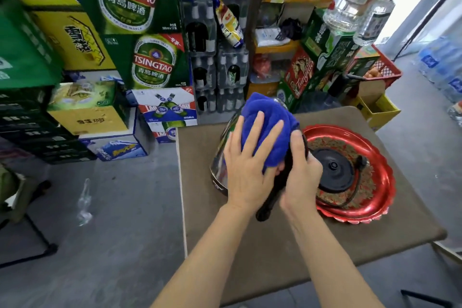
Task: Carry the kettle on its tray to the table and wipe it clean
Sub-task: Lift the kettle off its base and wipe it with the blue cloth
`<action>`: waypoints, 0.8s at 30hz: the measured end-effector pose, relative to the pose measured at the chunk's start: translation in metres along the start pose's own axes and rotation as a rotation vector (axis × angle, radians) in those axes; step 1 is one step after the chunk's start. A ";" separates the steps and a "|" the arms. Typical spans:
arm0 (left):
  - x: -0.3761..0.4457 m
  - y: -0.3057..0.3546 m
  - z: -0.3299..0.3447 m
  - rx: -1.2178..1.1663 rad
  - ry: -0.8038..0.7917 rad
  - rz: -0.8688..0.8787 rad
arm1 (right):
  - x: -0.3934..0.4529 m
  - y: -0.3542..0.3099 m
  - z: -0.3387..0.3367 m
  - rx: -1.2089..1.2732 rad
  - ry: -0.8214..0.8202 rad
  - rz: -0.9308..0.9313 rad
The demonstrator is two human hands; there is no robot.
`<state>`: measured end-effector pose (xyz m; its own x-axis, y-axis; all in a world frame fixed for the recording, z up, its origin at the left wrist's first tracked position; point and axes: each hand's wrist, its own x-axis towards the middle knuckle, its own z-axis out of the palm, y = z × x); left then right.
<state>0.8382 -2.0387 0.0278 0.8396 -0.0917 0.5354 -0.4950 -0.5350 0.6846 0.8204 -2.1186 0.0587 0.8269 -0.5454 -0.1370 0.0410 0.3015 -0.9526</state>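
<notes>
The shiny steel kettle [221, 155] stands tilted on the brown tabletop [300, 245], left of its red tray [380, 197]. The left hand [246, 170] presses a blue cloth [265, 127] flat; the right hand [300, 177] grips the black handle [268, 204]. Hard rubbing could tip it over the left edge.

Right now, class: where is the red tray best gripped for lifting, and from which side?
Grip the red tray by its scalloped rim at the near right edge, probably, coming from the right: that rim is bare, while the black kettle base fills its middle.

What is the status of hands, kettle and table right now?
Left hand pressing blue cloth on steel kettle. Right hand gripping black handle. Red tray beside, nothing obstructing.
</notes>
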 end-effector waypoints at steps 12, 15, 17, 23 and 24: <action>0.024 0.042 -0.042 0.330 0.195 0.092 | -0.036 -0.082 -0.007 0.073 -0.172 -0.015; 0.087 0.046 -0.068 0.070 0.169 -0.243 | -0.048 -0.089 -0.004 0.069 -0.159 -0.047; 0.093 0.027 -0.076 -0.219 0.100 -0.461 | -0.051 -0.097 -0.004 0.095 -0.139 -0.090; -0.008 0.045 -0.068 -0.212 0.203 -0.237 | -0.038 -0.135 -0.004 0.068 -0.161 -0.206; -0.001 0.054 -0.066 -0.132 0.218 -0.136 | -0.036 -0.139 -0.003 0.070 -0.163 -0.204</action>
<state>0.7952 -2.0119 0.0971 0.8393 0.1637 0.5185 -0.4182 -0.4151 0.8080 0.7830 -2.1429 0.1951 0.8766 -0.4692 0.1070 0.2505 0.2550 -0.9339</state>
